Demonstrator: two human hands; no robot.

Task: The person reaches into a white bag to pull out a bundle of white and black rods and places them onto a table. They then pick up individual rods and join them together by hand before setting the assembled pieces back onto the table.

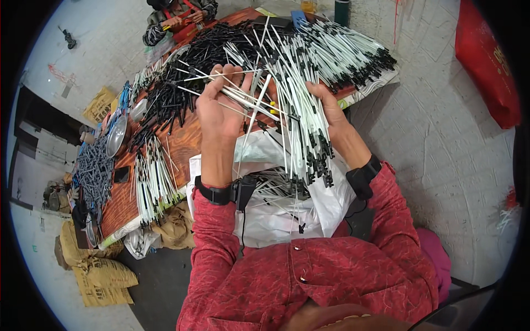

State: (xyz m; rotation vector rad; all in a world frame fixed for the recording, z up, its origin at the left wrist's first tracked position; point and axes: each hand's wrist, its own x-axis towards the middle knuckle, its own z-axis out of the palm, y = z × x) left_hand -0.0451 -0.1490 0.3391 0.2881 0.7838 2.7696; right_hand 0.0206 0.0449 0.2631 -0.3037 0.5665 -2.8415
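My right hand [333,113] is closed around the side of a thick bundle of white rods with black end pieces [301,118]. The bundle stands nearly upright, its black ends pointing down over a white plastic sack [331,201]. To its left, my left hand [220,113] is turned palm up with its fingers curled. Several loose white rods [238,95] lie crosswise over those fingers and reach toward the bundle. More rods with black ends [270,185] lie inside the sack, between my forearms.
The wooden table [185,135] carries a heap of black parts [215,47], another rod pile [348,52] and a smaller one [153,182]. Grey parts [95,168] lie at left. Across the table a person [179,22] works. Brown sacks [102,276] stand on the floor.
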